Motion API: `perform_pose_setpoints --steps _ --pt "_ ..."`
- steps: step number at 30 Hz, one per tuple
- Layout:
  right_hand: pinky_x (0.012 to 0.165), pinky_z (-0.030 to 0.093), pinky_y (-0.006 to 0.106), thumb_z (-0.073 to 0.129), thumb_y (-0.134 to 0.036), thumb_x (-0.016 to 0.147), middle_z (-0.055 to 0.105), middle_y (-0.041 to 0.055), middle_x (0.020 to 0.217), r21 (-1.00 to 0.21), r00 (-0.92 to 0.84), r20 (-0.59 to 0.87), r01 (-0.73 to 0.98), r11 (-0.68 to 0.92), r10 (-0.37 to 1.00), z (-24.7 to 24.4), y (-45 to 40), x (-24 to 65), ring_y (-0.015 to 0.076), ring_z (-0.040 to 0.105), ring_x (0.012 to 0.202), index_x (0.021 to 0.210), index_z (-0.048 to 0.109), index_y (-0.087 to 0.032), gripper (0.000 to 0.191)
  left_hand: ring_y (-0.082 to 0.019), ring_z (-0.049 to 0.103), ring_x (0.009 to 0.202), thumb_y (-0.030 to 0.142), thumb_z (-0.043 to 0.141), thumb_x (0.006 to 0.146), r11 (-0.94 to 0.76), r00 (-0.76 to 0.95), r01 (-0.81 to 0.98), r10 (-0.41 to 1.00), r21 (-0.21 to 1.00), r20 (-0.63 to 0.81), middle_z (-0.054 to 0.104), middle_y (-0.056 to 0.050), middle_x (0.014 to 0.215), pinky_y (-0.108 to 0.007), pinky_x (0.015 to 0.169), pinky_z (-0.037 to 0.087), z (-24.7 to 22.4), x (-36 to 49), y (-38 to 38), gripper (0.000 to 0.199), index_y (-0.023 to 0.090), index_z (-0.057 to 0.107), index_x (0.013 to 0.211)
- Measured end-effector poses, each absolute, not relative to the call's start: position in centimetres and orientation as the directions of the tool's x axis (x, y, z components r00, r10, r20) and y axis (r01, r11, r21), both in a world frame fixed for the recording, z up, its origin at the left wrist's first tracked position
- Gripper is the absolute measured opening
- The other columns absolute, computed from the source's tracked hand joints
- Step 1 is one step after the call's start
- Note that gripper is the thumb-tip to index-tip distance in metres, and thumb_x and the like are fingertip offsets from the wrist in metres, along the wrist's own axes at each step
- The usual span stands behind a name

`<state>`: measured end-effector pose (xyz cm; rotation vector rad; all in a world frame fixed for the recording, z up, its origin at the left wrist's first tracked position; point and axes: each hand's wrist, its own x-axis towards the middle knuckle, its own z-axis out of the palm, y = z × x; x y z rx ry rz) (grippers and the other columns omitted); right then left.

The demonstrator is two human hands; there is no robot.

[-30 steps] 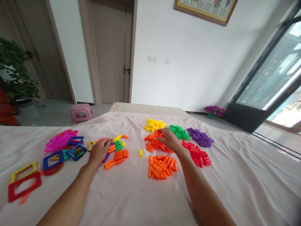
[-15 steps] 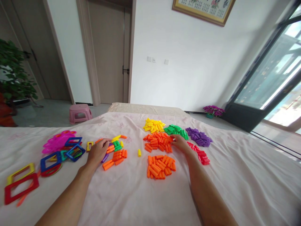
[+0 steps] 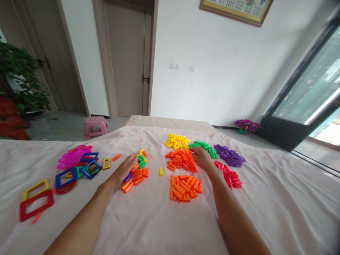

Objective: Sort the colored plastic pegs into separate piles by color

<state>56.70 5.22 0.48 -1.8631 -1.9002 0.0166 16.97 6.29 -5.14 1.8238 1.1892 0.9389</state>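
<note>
L hand [image 3: 128, 168] shifted over mixed pcs [image 3: 138, 174], R hand [image 3: 201, 158] by orange pile [image 3: 183, 159], grips unclear

"What covers the left side?"
"The left hand [image 3: 129, 165] is bare. The left forearm [image 3: 83, 214] is bare, tapering handward."
"And the right?"
"The right hand [image 3: 202, 156] and right forearm [image 3: 233, 205] are bare, likewise tapered."

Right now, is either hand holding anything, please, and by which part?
It cannot be told: the left hand is at the mixed-colour pile, the right hand at the far orange pile, fingertips unclear.
</note>
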Motion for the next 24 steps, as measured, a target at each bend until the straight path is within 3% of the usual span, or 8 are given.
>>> perform_pose_setpoints --steps 4,7,13,17,24 --pt "0.096 0.047 0.031 0.051 -0.008 0.086 0.072 0.0085 0.115 -0.363 -0.150 0.337 0.890 0.275 0.930 1.2 3.7 51.3 0.0197 0.065 0.107 0.113 0.072 -0.017 0.036 -0.026 0.043 0.141 0.054 0.063 0.081 -0.215 0.428 0.387 0.903 0.897 0.032 0.044 -0.007 0.156 -0.037 0.115 0.039 -3.9 15.4 6.0 0.079 0.028 0.041 0.152" --pt "0.100 0.046 0.032 0.052 -0.011 0.089 0.069 0.0081 0.121 -0.391 -0.339 0.285 0.813 0.432 0.896 1.4 1.7 46.8 0.0191 0.062 0.114 0.121 0.068 -0.020 0.037 -0.031 0.041 0.143 0.052 0.076 0.069 -0.275 0.454 0.524 0.891 0.806 0.009 0.042 -0.006 0.157 -0.040 0.113 0.040 -4.0 13.4 6.5 0.091 0.034 0.042 0.152" --pt "0.111 0.040 0.038 0.058 -0.013 0.089 0.051 0.0132 0.148 -0.349 -0.592 0.177 0.709 0.612 0.786 0.1 -1.0 40.7 0.0230 0.049 0.134 0.147 0.044 -0.019 0.061 -0.039 0.025 0.149 0.053 0.085 0.052 -0.416 0.507 0.722 0.862 0.553 -0.014 0.033 -0.012 0.161 -0.053 0.119 0.022 -4.8 13.1 6.8 0.112 0.030 0.042 0.152" --pt "0.110 0.040 0.039 0.052 -0.009 0.089 0.047 0.0143 0.151 -0.280 -0.625 0.152 0.716 0.639 0.766 -1.2 -0.8 39.3 0.0241 0.046 0.137 0.149 0.040 -0.015 0.061 -0.040 0.025 0.148 0.060 0.084 0.052 -0.413 0.498 0.744 0.867 0.526 -0.024 0.030 -0.014 0.162 -0.053 0.119 0.020 -5.1 14.0 6.7 0.116 0.027 0.039 0.154" --pt "0.092 0.046 0.034 0.055 -0.021 0.093 0.069 0.0086 0.122 -0.189 -0.515 0.129 0.826 0.531 0.847 -1.0 -0.6 38.7 0.0234 0.064 0.110 0.124 0.061 -0.022 0.032 -0.038 0.030 0.146 0.058 0.080 0.059 -0.390 0.427 0.742 0.902 0.546 0.065 0.040 -0.013 0.157 -0.051 0.119 0.020 -6.0 15.0 7.0 0.098 0.028 0.050 0.147"
